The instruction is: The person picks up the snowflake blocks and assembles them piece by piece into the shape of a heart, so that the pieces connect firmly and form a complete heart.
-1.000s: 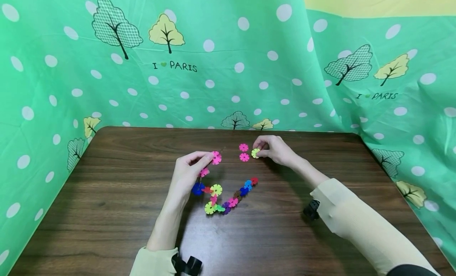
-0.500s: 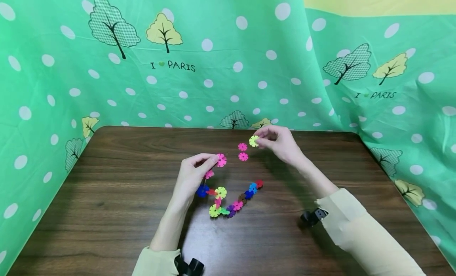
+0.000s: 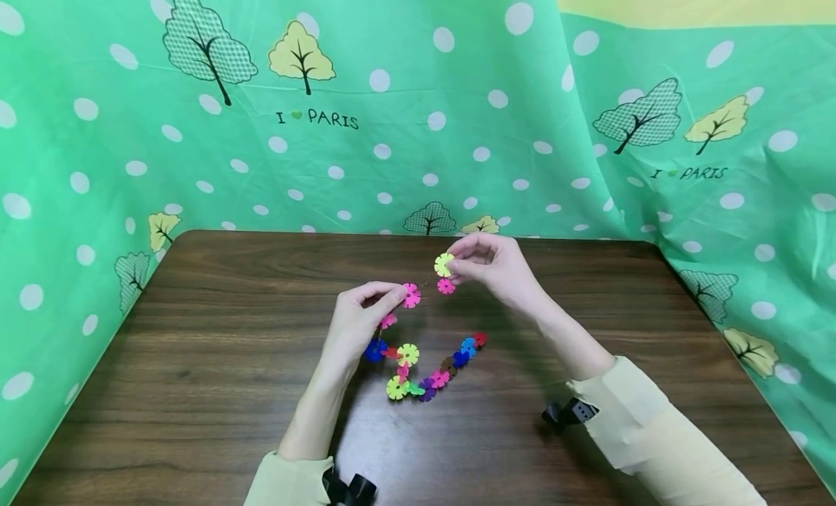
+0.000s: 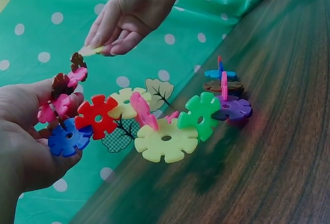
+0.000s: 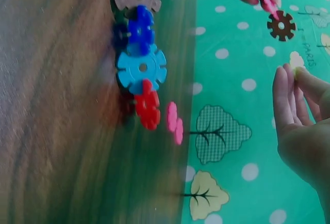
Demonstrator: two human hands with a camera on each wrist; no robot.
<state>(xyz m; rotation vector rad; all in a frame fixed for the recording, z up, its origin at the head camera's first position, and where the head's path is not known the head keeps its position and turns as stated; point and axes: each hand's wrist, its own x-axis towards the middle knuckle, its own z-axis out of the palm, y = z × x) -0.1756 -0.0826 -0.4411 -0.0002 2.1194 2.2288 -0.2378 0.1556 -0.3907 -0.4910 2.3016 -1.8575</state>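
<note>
My left hand (image 3: 366,317) grips one end of a chain of notched plastic snowflake discs, holding it above the table. In the left wrist view a brown disc (image 4: 78,61) forms that end. From there a pink disc (image 4: 54,108), a blue disc (image 4: 69,138), a red disc (image 4: 97,116) and several more follow. The chain curves down to a red disc (image 3: 480,339) at its other end. My right hand (image 3: 496,270) pinches a loose yellow snowflake disc (image 3: 444,265) between thumb and fingertips, apart from the chain's brown end.
A loose pink disc (image 3: 446,286) lies on the wooden table (image 3: 196,361) behind the chain; a second one beside it shows in the right wrist view. Green dotted cloth (image 3: 385,128) hangs behind the table and along both sides.
My right hand has lifted the yellow disc off the table and carried it left, over one loose pink disc. My left hand has moved slightly right with the chain.
</note>
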